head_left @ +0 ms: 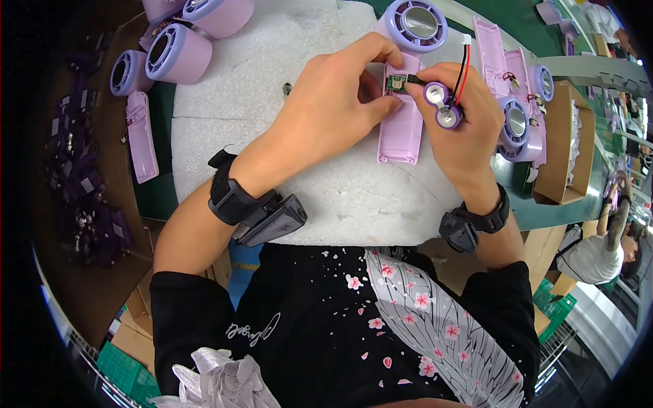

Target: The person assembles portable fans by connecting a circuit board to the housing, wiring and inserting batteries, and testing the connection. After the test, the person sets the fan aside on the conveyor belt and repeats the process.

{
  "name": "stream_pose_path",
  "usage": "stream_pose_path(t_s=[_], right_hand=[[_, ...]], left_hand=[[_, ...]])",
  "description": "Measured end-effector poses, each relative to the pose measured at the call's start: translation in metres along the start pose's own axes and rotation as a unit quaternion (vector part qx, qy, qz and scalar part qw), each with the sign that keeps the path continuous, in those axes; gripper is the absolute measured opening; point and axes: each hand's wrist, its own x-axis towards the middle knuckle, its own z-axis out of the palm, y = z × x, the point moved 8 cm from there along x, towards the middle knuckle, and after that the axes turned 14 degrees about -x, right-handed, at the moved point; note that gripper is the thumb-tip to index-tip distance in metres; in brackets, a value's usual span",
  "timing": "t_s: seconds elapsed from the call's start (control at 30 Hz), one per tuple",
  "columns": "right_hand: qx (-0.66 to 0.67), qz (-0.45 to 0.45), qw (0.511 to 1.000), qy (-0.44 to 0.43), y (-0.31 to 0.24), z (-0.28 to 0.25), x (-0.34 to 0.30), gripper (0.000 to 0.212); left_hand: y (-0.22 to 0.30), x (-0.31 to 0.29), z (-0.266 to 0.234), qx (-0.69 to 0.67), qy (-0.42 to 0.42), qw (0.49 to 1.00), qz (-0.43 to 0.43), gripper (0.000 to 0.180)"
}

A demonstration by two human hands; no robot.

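A lilac handheld-fan handle shell (400, 139) lies open on the white foam sheet, its round fan head (416, 24) at the far end. My left hand (333, 98) grips the shell's left edge between thumb and fingers. Inside its upper part sits a small green circuit board (396, 83). A purple two-cell battery pack (443, 106) is held in my right hand (473, 119), its metal ends facing up. Red and black wires (464, 64) with a white plug rise from it. My right fingertips also touch a small black piece (413, 79) beside the board.
White foam (238, 149) covers the green table. More lilac fans (178, 54) stand at far left, near a handle cover (141, 136). Opened fan shells (500, 58) and a cardboard box (564, 149) lie at right. A bin of dark purple parts (88, 183) is at left. Another person (592, 258) sits far right.
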Motion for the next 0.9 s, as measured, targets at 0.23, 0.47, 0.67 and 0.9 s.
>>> stream_pose_path(t_s=[0.23, 0.47, 0.67, 0.9], right_hand=[[-0.007, -0.003, 1.000, 0.006, -0.0001, -0.0015, 0.0006, 0.022], [-0.019, -0.014, 1.000, 0.009, -0.0022, -0.0065, -0.0006, 0.022], [-0.016, -0.017, 1.000, 0.000, -0.0023, -0.0037, 0.0006, 0.021], [-0.014, -0.009, 1.000, -0.004, 0.0017, -0.0039, 0.0034, 0.020]], left_hand=[[-0.0028, 0.0012, 0.0020, -0.052, -0.009, 0.999, 0.001, 0.036], [-0.0009, 0.0016, 0.0039, -0.057, -0.036, 0.998, 0.009, 0.034], [-0.0020, 0.0043, 0.0022, -0.075, -0.023, 0.997, 0.009, 0.030], [0.0036, 0.0091, 0.0001, -0.034, -0.026, 0.999, 0.029, 0.030]])
